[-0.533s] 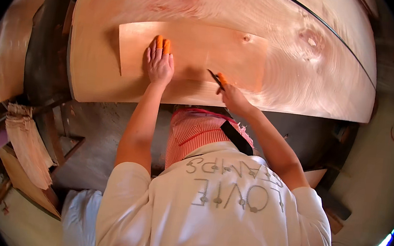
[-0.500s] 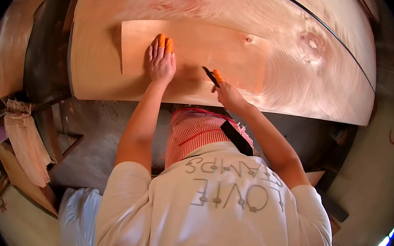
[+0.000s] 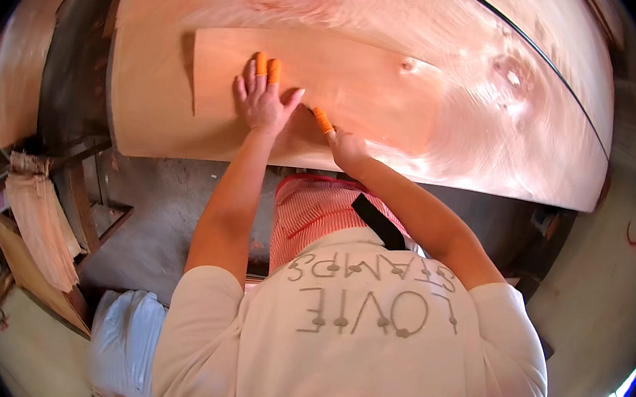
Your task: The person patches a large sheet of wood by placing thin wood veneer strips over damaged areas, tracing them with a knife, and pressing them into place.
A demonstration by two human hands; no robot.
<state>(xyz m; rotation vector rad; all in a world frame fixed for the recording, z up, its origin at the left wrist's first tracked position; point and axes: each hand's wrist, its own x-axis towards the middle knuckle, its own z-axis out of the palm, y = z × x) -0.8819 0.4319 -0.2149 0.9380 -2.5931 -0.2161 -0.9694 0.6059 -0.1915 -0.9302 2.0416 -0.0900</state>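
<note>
The left hand lies flat, fingers spread apart, on a smaller veneer piece. This piece rests on top of the big veneer sheet, which covers the tabletop nearly to its near edge. Two fingertips of this hand wear orange finger covers. The right hand is just beside it, at the lower edge of the smaller piece. It is closed together around something slim with an orange end, maybe a small knife or only a covered finger; I cannot tell which one.

To do this step well, I think the flat hand should press evenly so that the thin piece does not slide or lift. The right hand should go slowly along the grain, because such thin wood can split easily. It is also safer to keep the pressing fingers a little away from the tip.

At the left, loose wood strips hang over a wooden frame.
</note>
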